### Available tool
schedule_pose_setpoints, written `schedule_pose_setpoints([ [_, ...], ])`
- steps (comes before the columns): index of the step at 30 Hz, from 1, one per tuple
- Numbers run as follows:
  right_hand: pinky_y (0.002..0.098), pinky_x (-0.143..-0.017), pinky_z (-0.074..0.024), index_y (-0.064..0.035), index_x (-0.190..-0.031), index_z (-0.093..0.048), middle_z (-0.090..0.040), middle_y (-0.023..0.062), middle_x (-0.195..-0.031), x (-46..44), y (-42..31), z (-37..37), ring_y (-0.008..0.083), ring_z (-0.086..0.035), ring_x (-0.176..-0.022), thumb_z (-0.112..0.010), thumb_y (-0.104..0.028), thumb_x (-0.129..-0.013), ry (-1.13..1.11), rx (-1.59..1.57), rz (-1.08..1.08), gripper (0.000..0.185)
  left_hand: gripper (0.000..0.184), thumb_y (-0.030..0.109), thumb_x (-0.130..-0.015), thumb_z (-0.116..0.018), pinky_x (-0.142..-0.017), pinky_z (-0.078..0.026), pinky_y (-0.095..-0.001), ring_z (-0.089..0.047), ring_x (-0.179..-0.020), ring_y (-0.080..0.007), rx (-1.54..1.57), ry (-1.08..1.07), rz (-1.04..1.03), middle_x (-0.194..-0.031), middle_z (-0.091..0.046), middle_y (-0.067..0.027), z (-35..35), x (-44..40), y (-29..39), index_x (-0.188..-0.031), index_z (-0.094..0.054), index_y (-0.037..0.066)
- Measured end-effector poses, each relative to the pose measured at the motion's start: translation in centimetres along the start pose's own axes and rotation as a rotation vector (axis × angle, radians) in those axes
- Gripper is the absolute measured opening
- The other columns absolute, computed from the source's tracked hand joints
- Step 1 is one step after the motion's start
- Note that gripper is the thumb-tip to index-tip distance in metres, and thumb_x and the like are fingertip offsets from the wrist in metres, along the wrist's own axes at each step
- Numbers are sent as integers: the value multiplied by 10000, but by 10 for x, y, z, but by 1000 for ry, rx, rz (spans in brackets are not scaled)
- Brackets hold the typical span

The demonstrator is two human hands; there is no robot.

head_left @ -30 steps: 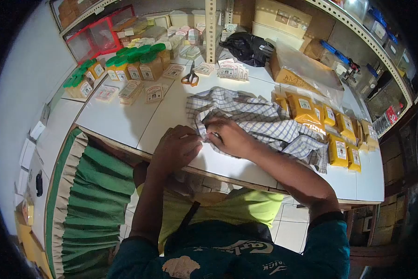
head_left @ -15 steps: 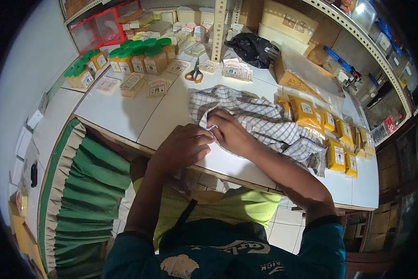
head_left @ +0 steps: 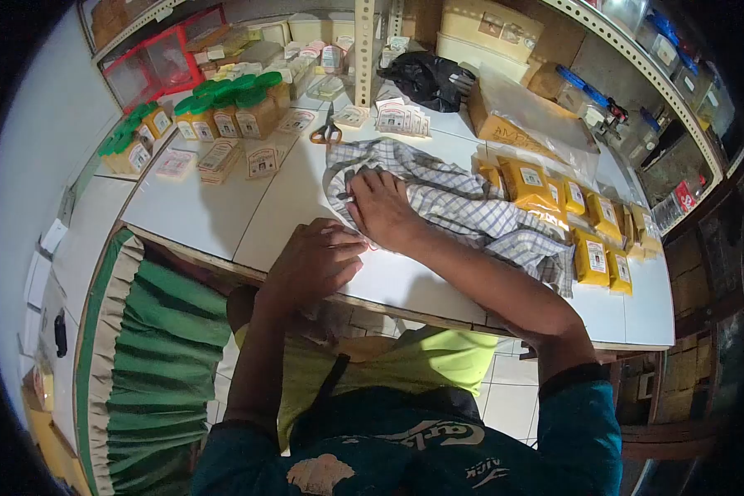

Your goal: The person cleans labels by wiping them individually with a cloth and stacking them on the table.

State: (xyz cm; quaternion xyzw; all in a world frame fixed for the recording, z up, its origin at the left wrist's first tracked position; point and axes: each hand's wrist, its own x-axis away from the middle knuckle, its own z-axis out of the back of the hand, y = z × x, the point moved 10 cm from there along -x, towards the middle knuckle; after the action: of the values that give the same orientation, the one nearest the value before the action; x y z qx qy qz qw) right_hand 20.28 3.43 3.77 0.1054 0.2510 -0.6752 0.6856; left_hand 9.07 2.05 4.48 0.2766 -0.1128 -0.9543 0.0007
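Note:
My right hand [head_left: 380,211] rests on the near left end of a crumpled checkered cloth [head_left: 454,202], its bent fingers gripping and pressing the fabric to the white table. Close beside it, my left hand [head_left: 315,258] is near the table's front edge, fingers curled together. A sliver of something white with a red mark [head_left: 373,245] shows at the left fingertips; most of it is hidden. Beyond the cloth lie orange-handled scissors [head_left: 327,134] and a fanned set of printed labels [head_left: 402,118].
Green-lidded jars [head_left: 256,112] stand at the back left, with label stacks [head_left: 220,159] before them. Yellow packets [head_left: 533,183] lie right of the cloth. A black plastic bag [head_left: 428,81], an open carton [head_left: 512,124] and a perforated metal post [head_left: 365,58] are behind.
My right hand has shifted up and left over the cloth, from a pinch at its edge to lying on top. My left hand stays low beside it. The whole view has shifted slightly.

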Motion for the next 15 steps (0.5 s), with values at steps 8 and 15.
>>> schedule_pose_setpoints([
  [8, 529, -994, -321, -26, -1270, -450, -469, 202, -1243, 20, -7, 1, 380, -433, -1156, -535, -177, -951, -102, 58, -1, 363, 222, 208, -843, -735, -982, -451, -410, -585, -1133, -254, 65, -45, 72, -1105, -705, -16, 4, -2, -4, -1042, -744, 111],
  [15, 529, -996, -323, -23, -1278, -443, -471, 214, -1243, -3, 10, -4, 393, -438, -1178, -532, -205, -962, -101, 85, -27, 376, 247, 239, -875, -694, -1007, -432, -411, -589, -1120, -239, 45, -98, 120, -1124, -702, -25, 1, -2, -5, -1085, -735, 114],
])
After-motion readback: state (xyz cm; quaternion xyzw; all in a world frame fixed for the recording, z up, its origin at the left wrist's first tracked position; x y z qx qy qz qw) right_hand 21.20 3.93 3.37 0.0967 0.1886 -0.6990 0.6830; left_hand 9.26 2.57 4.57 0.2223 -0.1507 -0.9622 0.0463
